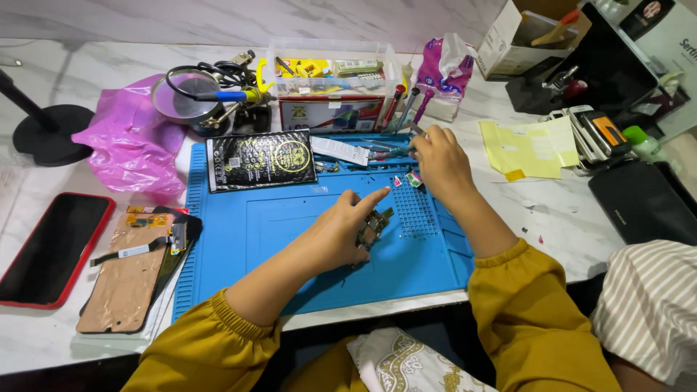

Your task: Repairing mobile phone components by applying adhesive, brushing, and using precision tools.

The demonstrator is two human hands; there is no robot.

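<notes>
A white marble-patterned worktop (552, 218) spreads out beyond the fingers on every side, meeting a wall (239, 18) of matching veined stone past the fingertips (the seam is faint). Even, soft light falls across both surfaces.

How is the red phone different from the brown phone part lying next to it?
The red phone has a red rim and a shiny black screen; the brown phone part is coppery, with a ribbon cable across it. The red phone lies bare on the marble table; the part overlaps a dark piece. Both lie flat.
</notes>
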